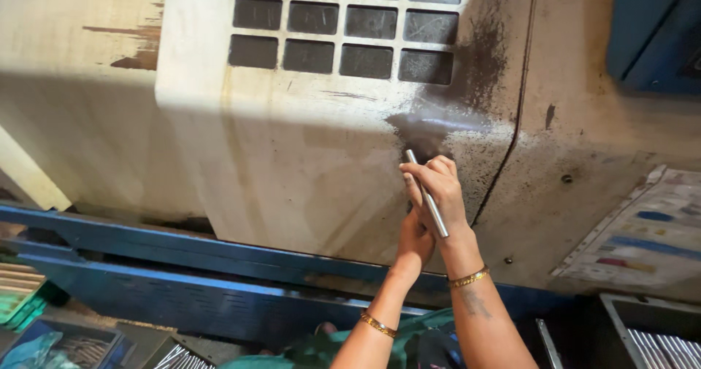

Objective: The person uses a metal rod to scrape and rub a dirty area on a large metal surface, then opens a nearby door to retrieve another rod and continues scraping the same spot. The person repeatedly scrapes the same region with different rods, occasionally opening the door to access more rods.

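Observation:
My right hand (438, 194) is raised against the cream machine door (292, 157) and grips a thin shiny metal rod (427, 194), which slants up to the left with its top end just above my fingers. Behind and below it, my left hand (412, 243) is pressed against the same door, mostly hidden by the right hand. I cannot tell whether the left hand holds anything. Both wrists wear gold bangles. The door's handle area near the hands is dark with grime.
A grid of dark square window panes (347, 26) sits high on the door. A blue rail (182, 256) runs below. Bins of metal rods stand at bottom left (175, 356) and bottom right (657, 343). A stained printed sheet (642, 234) is stuck at the right.

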